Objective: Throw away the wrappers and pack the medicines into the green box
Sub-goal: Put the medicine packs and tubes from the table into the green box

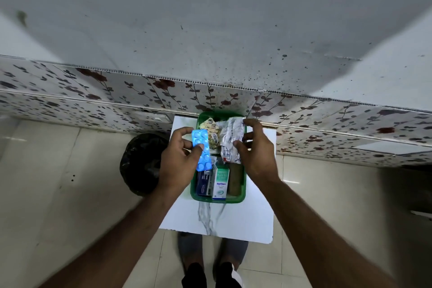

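White marbled tabletop (233, 222) on glossy tiles; left hand (178, 161) fingers pinch a bumpy blue blister strip (201, 149), right hand (256, 149) fingers grip crinkled foil strips (230, 140) over the green box (195, 190).

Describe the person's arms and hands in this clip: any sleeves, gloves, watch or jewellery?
Both forearms are bare right to the bottom edge of the picture; no sleeve shows. The left hand and right hand wear no gloves. No watch, bracelet or ring can be seen on the wrists or fingers that are visible. No tattoos, bandages or markings show.
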